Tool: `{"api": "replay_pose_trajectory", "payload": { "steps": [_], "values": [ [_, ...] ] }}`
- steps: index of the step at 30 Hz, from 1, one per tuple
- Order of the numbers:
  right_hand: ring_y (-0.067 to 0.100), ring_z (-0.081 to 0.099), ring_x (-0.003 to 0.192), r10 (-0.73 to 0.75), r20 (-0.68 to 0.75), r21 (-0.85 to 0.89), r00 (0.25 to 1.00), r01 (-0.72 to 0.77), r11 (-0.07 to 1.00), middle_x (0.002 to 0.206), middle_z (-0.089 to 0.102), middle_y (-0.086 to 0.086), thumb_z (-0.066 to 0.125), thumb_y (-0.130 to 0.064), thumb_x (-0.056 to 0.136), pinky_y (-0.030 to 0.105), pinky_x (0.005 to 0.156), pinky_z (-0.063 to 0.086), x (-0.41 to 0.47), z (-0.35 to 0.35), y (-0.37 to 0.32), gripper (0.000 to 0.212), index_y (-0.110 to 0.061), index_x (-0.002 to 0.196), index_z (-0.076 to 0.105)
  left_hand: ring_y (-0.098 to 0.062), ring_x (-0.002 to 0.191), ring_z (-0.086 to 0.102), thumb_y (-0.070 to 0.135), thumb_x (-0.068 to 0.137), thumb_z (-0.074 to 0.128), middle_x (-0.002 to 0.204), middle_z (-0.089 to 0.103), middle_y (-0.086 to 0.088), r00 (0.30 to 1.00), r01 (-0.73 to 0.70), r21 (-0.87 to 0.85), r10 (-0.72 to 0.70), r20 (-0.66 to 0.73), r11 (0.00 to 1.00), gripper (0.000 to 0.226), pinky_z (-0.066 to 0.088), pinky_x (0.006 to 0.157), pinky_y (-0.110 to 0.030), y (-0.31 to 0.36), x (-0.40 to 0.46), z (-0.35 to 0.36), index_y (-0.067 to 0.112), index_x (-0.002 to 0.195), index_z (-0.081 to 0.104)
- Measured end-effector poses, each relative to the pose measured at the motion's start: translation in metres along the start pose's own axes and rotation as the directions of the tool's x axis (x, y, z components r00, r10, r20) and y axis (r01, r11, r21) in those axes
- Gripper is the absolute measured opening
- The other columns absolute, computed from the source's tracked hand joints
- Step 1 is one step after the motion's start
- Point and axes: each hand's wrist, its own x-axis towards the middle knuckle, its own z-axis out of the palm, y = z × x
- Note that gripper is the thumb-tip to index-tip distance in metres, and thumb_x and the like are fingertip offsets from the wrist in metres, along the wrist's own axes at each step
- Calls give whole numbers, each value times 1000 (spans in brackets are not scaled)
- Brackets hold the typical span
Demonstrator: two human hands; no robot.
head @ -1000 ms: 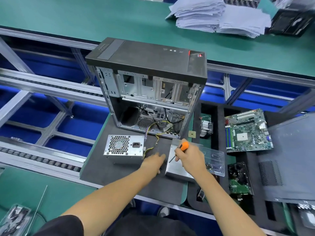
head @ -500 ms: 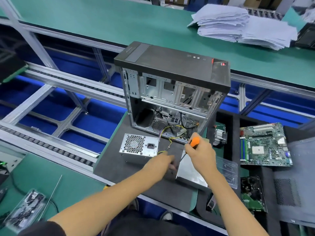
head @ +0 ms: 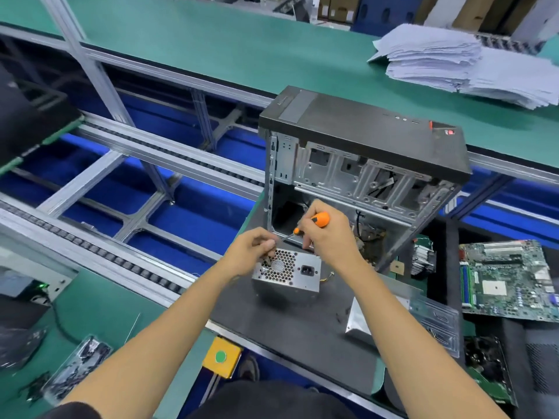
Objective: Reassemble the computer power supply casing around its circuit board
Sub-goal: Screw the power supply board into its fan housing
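The silver power supply [head: 298, 273] stands on the dark mat [head: 290, 322], its honeycomb fan grille and power socket facing me. My left hand [head: 249, 255] sits at its upper left corner, fingers curled against the grille; whether they pinch something small is unclear. My right hand [head: 328, 234] grips an orange-handled screwdriver [head: 317, 220], whose shaft points down-left toward the left fingers. A loose silver casing cover [head: 360, 323] lies on the mat to the right, partly hidden by my right forearm.
An open computer tower [head: 363, 164] stands just behind the power supply. A clear plastic tray [head: 438, 322] and a motherboard [head: 508, 279] lie to the right. Paper stacks [head: 459, 62] sit on the far green bench. A yellow box with a green button [head: 222, 356] is below the mat edge.
Both hands have left the silver cover on the right and moved to the power supply's top left corner. The screwdriver came along in my right hand. The view shifted left.
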Motion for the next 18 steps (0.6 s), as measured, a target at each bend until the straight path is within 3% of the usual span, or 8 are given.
{"api": "replay_pose_trajectory", "payload": {
  "steps": [4, 9, 14, 18],
  "values": [
    [8, 54, 43, 7, 2, 26, 1000, -7, 1000, 54, 66, 4, 56, -33, 81, 31, 55, 42, 12, 13, -6, 8, -28, 75, 57, -15, 74, 66, 7, 101, 59, 76, 70, -4, 1000, -17, -65, 18, 12, 998, 14, 58, 71, -32, -5, 5, -11, 9, 93, 70],
    [11, 60, 49, 3, 36, -20, 999, -2, 1000, 53, 65, 5, 56, -31, 80, 43, 63, 53, 20, 20, -14, 9, -25, 73, 56, -21, 76, 72, 4, 93, 70, 79, 75, -11, 998, -47, -36, 49, 40, 998, 6, 59, 76, -29, -8, 9, -26, 9, 90, 71],
    [6, 55, 47, 51, 135, -134, 990, -33, 990, 55, 67, 2, 54, -37, 81, 44, 69, 55, 31, 23, -26, 14, -26, 76, 58, -14, 80, 74, 11, 89, 77, 81, 76, -3, 987, -105, 159, 84, 136, 982, 9, 54, 76, -17, -8, 17, -33, 15, 86, 70],
    [16, 60, 45, 104, 223, -164, 969, -67, 984, 62, 70, 3, 49, -48, 78, 44, 62, 55, 41, 23, -37, 29, -23, 77, 64, -5, 77, 66, 15, 85, 81, 81, 73, 6, 981, -153, 271, 114, 155, 950, 15, 49, 75, -14, -5, 27, -35, 20, 81, 68]
  ]
}}
